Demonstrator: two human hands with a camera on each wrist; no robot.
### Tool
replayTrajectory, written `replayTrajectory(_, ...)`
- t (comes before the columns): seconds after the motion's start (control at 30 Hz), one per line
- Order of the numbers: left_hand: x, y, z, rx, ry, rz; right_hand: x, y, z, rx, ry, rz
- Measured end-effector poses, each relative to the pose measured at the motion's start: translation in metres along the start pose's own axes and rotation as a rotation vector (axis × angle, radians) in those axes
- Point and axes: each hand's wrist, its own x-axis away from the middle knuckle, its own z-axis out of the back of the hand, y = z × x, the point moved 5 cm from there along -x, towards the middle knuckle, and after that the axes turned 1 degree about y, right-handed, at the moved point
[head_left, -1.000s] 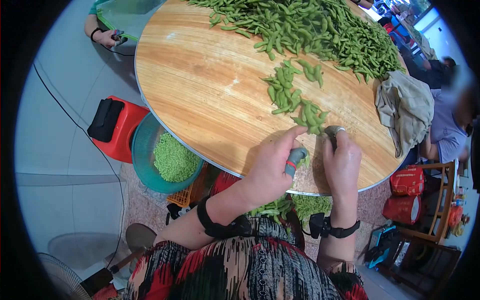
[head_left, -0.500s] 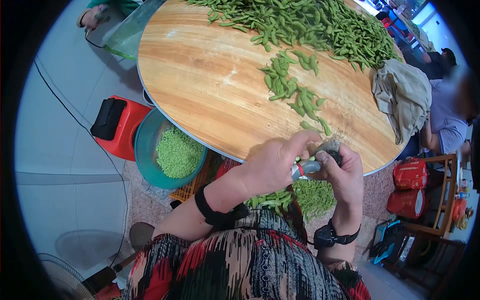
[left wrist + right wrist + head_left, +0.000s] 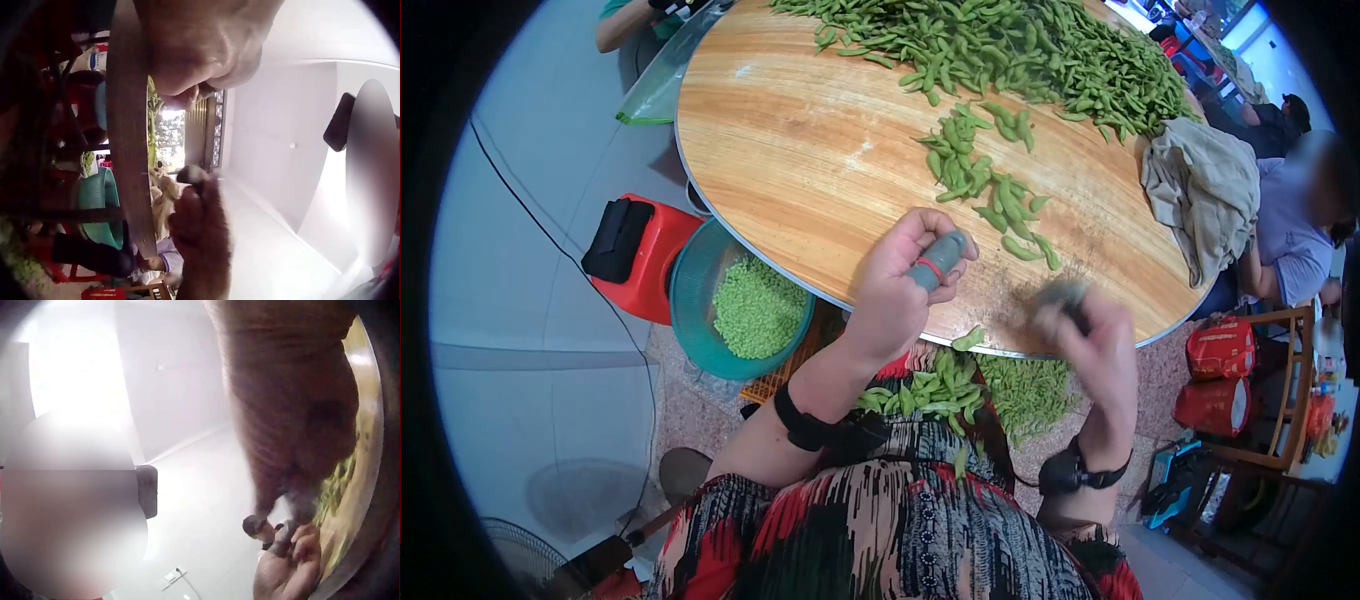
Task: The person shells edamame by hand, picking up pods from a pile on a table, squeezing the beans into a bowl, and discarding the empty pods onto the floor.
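Note:
My left hand (image 3: 910, 275) is raised over the table's near edge, fingers curled in, a grey cover with a red band on its thumb. Nothing shows in its grip. My right hand (image 3: 1095, 345), blurred, hangs apart at the right edge, thumb and fingers spread in the right wrist view. Its dark-covered fingertips are over brown specks. A green pod (image 3: 969, 339) is at the table edge between the hands. Beyond them lie loose pods (image 3: 1005, 200) and a large heap of pods (image 3: 1040, 60). More pods (image 3: 940, 390) are below the edge, by my lap.
A teal basket (image 3: 683, 318) of shelled beans stands left below the table (image 3: 800, 180), beside a red stool (image 3: 640, 275). Grey cloth (image 3: 1200, 190) drapes over the right edge. People sit at the right; another person's arm (image 3: 625, 22) is at upper left.
My hands were together at the edge; they have separated, the left moving up and left with fingers curled. A pod now shows at the table edge. The other person's arm has shifted.

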Motion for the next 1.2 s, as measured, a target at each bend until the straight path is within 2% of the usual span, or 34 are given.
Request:
replayTrajectory(0.07,0.001,-0.004,-0.002,-0.142,0.044,0.115,-0.019,0.007,0.015,0.473,0.292,0.141)
replayTrajectory(0.2,0.003,-0.013,-0.014,-0.134,-0.022,0.174,-0.036,0.025,0.006,0.695,0.389,0.306)
replayTrajectory(0.3,0.002,-0.017,-0.023,-0.338,-0.108,0.266,-0.038,0.024,0.011,0.580,0.440,0.381)
replayTrajectory(0.37,-0.004,-0.016,-0.031,-0.378,-0.118,0.205,-0.038,0.040,0.008,-0.505,0.195,-0.144)
replayTrajectory(0.4,-0.006,-0.015,-0.034,-0.421,-0.134,0.151,-0.032,0.033,0.007,-0.506,0.191,-0.146)
replayTrajectory(0.43,-0.007,-0.013,-0.033,-0.421,-0.130,0.152,-0.027,0.029,-0.003,-0.825,0.041,-0.242)
replayTrajectory(0.47,-0.008,-0.018,-0.032,-0.220,-0.149,0.288,-0.022,0.024,-0.015,-1.140,-0.116,-0.337)
replayTrajectory(0.5,-0.008,-0.022,-0.033,-0.015,-0.165,0.421,-0.020,0.022,-0.022,-1.176,-0.165,-0.350)
replayTrajectory(0.6,-0.012,-0.030,-0.026,0.144,-0.240,0.325,-0.017,0.018,-0.029,-1.140,-0.205,-0.336)
replayTrajectory(0.63,-0.012,-0.032,-0.023,0.145,-0.233,0.323,-0.017,0.017,-0.029,-1.060,-0.290,-0.319)
replayTrajectory(0.67,-0.013,-0.030,-0.021,0.073,-0.234,0.240,-0.015,0.015,-0.032,-1.060,-0.297,-0.323)
replayTrajectory(0.7,-0.013,-0.023,-0.022,0.001,-0.234,0.157,-0.014,0.009,-0.034,-0.972,-0.269,-0.249)
replayTrajectory(0.73,-0.011,-0.018,-0.026,0.000,-0.227,0.153,-0.012,0.004,-0.033,-0.884,-0.240,-0.175)
replayTrajectory(0.8,-0.008,-0.009,-0.029,0.048,-0.090,0.200,-0.007,-0.002,-0.033,-0.823,-0.263,-0.187)
replayTrajectory(0.83,-0.007,-0.010,-0.029,0.048,-0.086,0.198,-0.005,-0.004,-0.034,-0.810,-0.243,-0.177)
replayTrajectory(0.9,-0.007,-0.007,-0.026,-0.282,-0.013,0.078,-0.005,-0.005,-0.034,-0.797,-0.225,-0.165)
replayTrajectory(0.93,-0.005,-0.007,-0.026,-0.282,-0.012,0.077,-0.005,-0.003,-0.035,-0.792,-0.236,-0.187)
replayTrajectory(1.0,-0.003,-0.004,-0.026,-0.511,0.014,0.004,-0.006,0.000,-0.036,-0.787,-0.246,-0.208)
replayTrajectory(1.1,0.001,-0.006,-0.023,-0.654,-0.023,-0.064,-0.007,0.000,-0.038,-0.801,-0.259,-0.170)
replayTrajectory(1.13,0.001,-0.006,-0.021,-0.654,-0.023,-0.065,-0.006,0.001,-0.039,-0.856,-0.276,-0.232)
replayTrajectory(1.2,-0.001,-0.007,-0.026,-0.517,-0.219,-0.041,-0.004,0.002,-0.040,-0.909,-0.292,-0.293)
